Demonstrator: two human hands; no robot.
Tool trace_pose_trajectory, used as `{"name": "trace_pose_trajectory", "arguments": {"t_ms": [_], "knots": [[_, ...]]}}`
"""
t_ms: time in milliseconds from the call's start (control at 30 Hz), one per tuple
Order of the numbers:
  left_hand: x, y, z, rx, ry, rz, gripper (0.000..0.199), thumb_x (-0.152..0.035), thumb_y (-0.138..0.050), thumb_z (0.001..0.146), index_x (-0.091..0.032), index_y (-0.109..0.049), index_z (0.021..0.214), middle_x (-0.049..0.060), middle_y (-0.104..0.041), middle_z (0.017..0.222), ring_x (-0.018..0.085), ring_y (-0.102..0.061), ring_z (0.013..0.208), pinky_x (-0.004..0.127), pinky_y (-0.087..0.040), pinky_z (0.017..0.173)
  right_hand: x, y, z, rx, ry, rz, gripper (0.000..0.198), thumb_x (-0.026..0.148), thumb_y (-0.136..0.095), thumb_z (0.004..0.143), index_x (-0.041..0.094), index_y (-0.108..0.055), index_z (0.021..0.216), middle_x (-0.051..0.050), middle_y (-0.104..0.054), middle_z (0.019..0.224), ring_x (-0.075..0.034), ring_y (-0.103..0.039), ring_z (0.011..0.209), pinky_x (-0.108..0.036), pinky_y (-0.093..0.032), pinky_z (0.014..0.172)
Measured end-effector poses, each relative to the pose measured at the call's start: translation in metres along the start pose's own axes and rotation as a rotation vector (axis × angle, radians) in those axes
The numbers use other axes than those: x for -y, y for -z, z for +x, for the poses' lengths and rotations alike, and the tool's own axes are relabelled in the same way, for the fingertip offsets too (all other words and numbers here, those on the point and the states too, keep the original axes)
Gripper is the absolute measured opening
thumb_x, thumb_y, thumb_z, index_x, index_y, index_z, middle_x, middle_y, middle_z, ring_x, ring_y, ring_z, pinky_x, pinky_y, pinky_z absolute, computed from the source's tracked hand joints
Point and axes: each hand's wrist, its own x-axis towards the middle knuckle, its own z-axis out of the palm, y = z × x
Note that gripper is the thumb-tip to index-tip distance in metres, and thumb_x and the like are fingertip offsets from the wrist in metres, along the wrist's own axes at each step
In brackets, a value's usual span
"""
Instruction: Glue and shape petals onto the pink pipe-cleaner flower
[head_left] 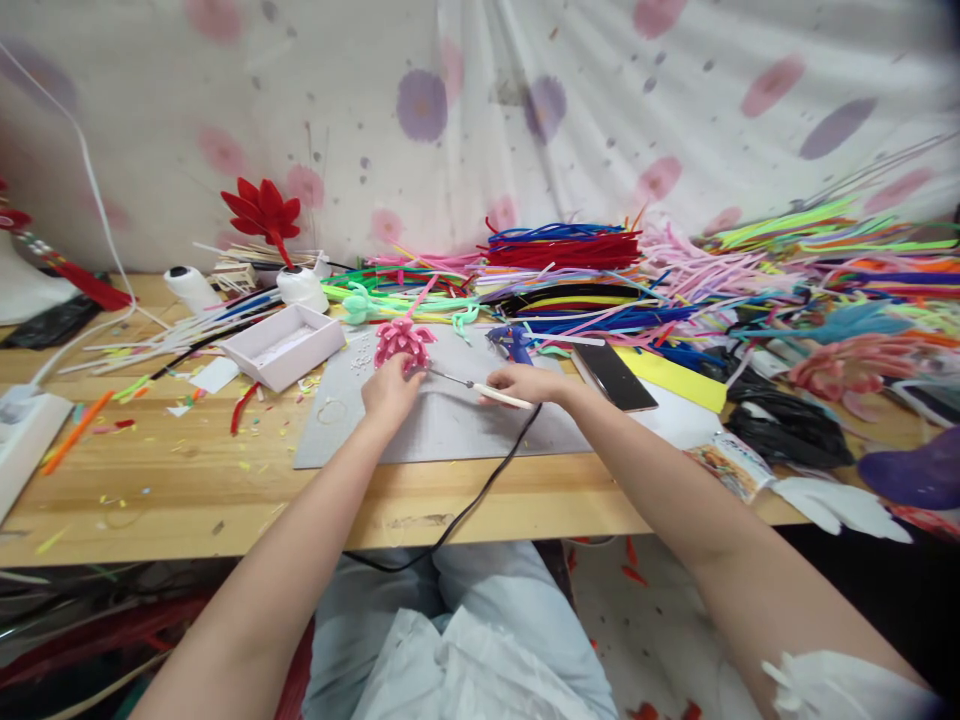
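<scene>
My left hand [390, 393] is closed on a pink flower [403, 342] with many curled petals, made of fuzzy pipe cleaner, its stem pointing up. In my right hand [517, 383], fingers wrapped round, is a slim tool with a white handle [504, 397] and a thin metal shaft. The shaft points left, its tip close to the flower; whether they touch I cannot tell. A black cord [491, 485] runs from near the handle's rear end to the table edge. Beneath both hands lies a grey board [360, 440]. Small pale beads [363, 358] are scattered left of the flower.
Behind my right hand lies a blue glue gun [512, 343]. A white box [285, 347] stands to the left, near a red flower [262, 212]. Bundles of pipe cleaners [562, 250] line the back. A dark phone [613, 375] and yellow sheet [671, 378] lie right.
</scene>
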Motion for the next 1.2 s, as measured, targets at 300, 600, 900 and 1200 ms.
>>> {"name": "trace_pose_trajectory", "arguments": {"t_ms": [300,600,900,1200], "knots": [[-0.013,-0.015,0.008,-0.041,0.063,0.093,0.027,-0.043,-0.044,0.081,-0.023,-0.062,0.081,0.005,-0.065,0.080,0.020,-0.057,0.073,0.027,-0.031,0.059,-0.006,0.002,-0.004,-0.030,-0.046,-0.096,0.055,0.070,-0.045,0.069,0.017,-0.060,0.071,-0.001,-0.058,0.067,-0.014,-0.048,0.062,-0.024,-0.028,0.053],[0.001,-0.014,0.010,-0.061,0.119,-0.205,0.019,-0.033,-0.050,0.076,-0.017,-0.058,0.070,-0.002,-0.051,0.057,0.011,-0.045,0.052,0.024,-0.028,0.051,-0.001,-0.003,0.003,-0.046,-0.007,-0.037,0.056,0.069,-0.047,0.070,0.015,-0.062,0.078,-0.003,-0.062,0.071,-0.014,-0.052,0.064,-0.024,-0.033,0.056],[0.002,-0.012,0.008,-0.070,0.120,-0.317,0.017,-0.030,-0.052,0.074,-0.017,-0.053,0.064,-0.005,-0.038,0.050,0.010,-0.036,0.047,0.024,-0.025,0.049,0.009,-0.007,0.011,0.154,0.012,0.402,0.054,0.069,-0.048,0.071,0.015,-0.056,0.075,0.001,-0.056,0.057,-0.010,-0.050,0.049,-0.022,-0.040,0.050],[0.008,-0.013,0.008,-0.056,0.118,-0.334,0.017,-0.032,-0.053,0.073,-0.019,-0.052,0.063,-0.005,-0.038,0.049,0.010,-0.036,0.047,0.024,-0.025,0.049,0.012,-0.015,0.023,0.108,0.033,0.473,0.048,0.063,-0.049,0.073,0.015,-0.054,0.069,0.002,-0.052,0.050,-0.008,-0.046,0.044,-0.022,-0.038,0.046]]}}
